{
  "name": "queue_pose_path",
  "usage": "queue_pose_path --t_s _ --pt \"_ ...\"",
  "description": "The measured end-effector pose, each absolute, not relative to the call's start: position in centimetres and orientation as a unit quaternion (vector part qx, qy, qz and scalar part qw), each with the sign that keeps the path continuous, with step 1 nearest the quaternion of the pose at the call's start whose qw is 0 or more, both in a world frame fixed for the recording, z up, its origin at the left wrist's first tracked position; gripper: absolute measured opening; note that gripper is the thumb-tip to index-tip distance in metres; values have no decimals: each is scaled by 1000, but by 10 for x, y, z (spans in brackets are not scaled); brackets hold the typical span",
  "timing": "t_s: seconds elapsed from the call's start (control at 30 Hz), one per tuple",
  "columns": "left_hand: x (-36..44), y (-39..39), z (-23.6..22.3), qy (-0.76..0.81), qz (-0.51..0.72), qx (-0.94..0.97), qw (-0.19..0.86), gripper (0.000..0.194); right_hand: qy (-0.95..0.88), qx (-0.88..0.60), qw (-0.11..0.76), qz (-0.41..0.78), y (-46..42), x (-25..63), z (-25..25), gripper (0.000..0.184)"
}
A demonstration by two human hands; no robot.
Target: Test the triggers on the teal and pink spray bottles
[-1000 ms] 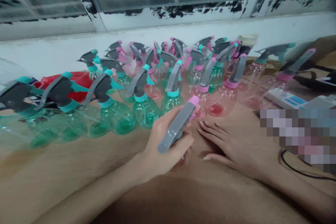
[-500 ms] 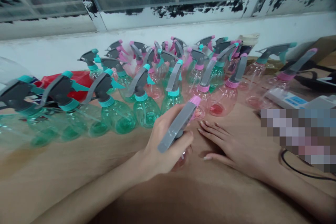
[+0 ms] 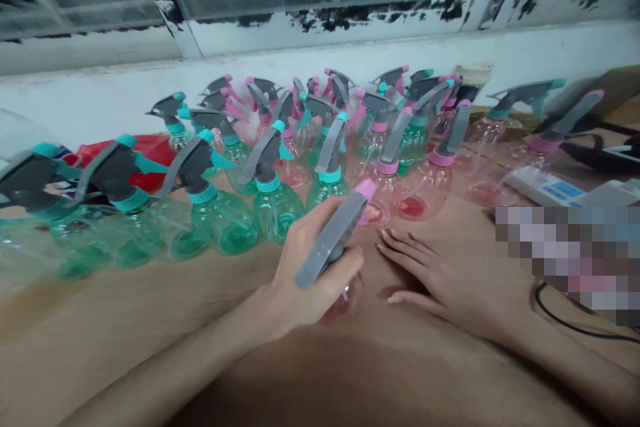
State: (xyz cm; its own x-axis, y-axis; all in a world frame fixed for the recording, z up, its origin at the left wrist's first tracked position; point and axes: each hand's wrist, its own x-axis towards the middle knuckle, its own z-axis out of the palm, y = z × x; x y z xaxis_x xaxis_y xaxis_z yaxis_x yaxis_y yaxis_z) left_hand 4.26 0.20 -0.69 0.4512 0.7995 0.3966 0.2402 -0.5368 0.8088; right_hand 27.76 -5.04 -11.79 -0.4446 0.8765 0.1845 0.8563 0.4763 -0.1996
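My left hand point(image 3: 305, 270) is wrapped round a pink spray bottle point(image 3: 345, 297) with a grey trigger head point(image 3: 331, 233) and pink nozzle; the bottle stands on the brown table point(image 3: 150, 320), mostly hidden by my fingers. My right hand point(image 3: 440, 277) lies flat on the table just to its right, fingers stretched out and holding nothing. Directly behind stands a crowd of spray bottles: green ones with teal caps point(image 3: 273, 203) to the left, pink ones point(image 3: 433, 177) to the right.
A white wall and window frame run behind the bottles. A red bag point(image 3: 145, 153) lies at the back left. A white device point(image 3: 543, 187) and a black cable point(image 3: 565, 320) lie at the right, next to a blurred patch.
My left hand has shifted the pink bottle slightly left and away from me, its trigger head tilting a little. My right hand has stayed flat in place.
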Motion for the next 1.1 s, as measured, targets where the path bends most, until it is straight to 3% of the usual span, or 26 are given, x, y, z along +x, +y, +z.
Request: queue_pose_path --t_s 1.1 --pt "43 2 -5 326 367 795 357 24 -844 -508 162 52 -51 278 -122 71"
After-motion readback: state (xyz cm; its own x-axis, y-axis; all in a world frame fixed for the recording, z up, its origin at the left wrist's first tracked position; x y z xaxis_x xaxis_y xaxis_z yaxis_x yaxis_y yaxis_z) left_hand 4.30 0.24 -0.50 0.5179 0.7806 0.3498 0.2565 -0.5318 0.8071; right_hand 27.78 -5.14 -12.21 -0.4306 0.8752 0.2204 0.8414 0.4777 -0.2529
